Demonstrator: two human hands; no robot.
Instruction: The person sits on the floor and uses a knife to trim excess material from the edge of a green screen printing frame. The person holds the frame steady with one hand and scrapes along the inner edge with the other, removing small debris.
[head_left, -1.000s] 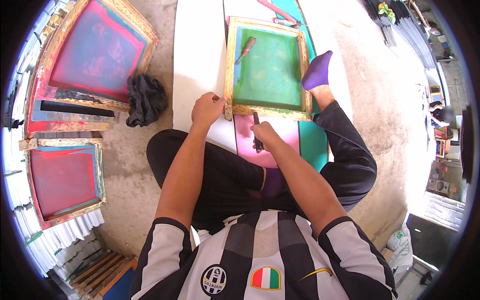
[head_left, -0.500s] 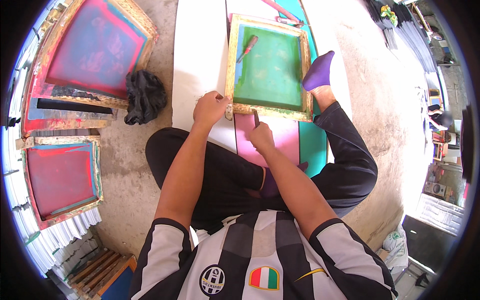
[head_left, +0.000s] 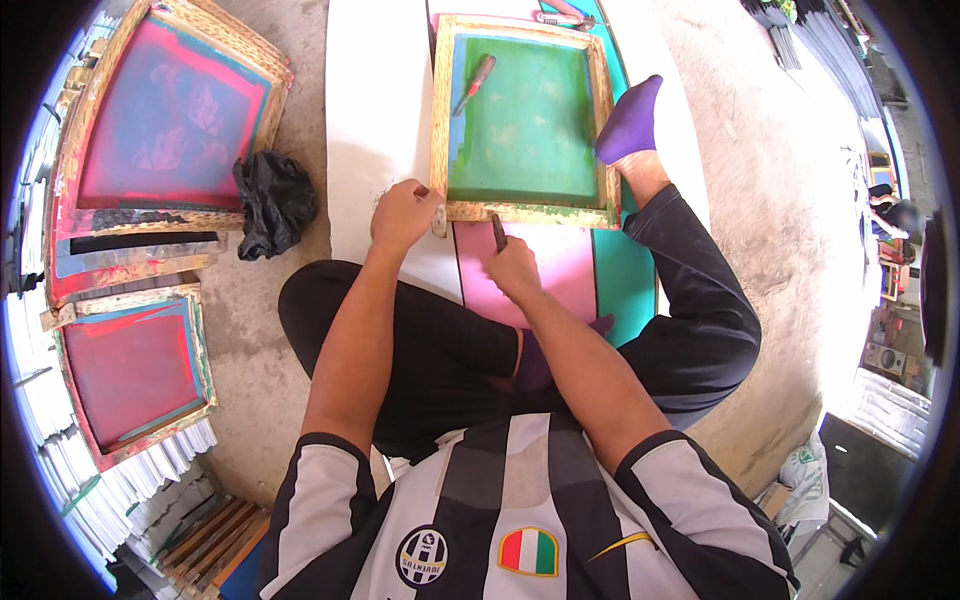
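A wooden screen-printing frame [head_left: 530,213] with green mesh [head_left: 528,130] lies before me on the striped board. A screwdriver [head_left: 474,84] with a reddish handle rests on its mesh. My left hand [head_left: 406,215] is at the frame's near left corner, thumb and fingers pinched together; whatever they hold is too small to name. Beside those fingers, a small pale wooden piece [head_left: 440,221] sticks out from the corner. My right hand [head_left: 514,268] is closed round a dark narrow tool [head_left: 498,232], whose upper end meets the frame's near edge. The tool's exact kind does not show.
My purple-socked foot [head_left: 630,125] is against the frame's right side. Pliers-like red-handled tools [head_left: 565,17] lie beyond it. At left are a black plastic bag [head_left: 275,205], a large screen frame [head_left: 170,120] and a smaller red one [head_left: 130,370]. A person [head_left: 890,215] is far right.
The whole view has shifted slightly, so the frame appears higher and further left. My left hand stays at the corner, and my right hand keeps the dark tool at the near edge.
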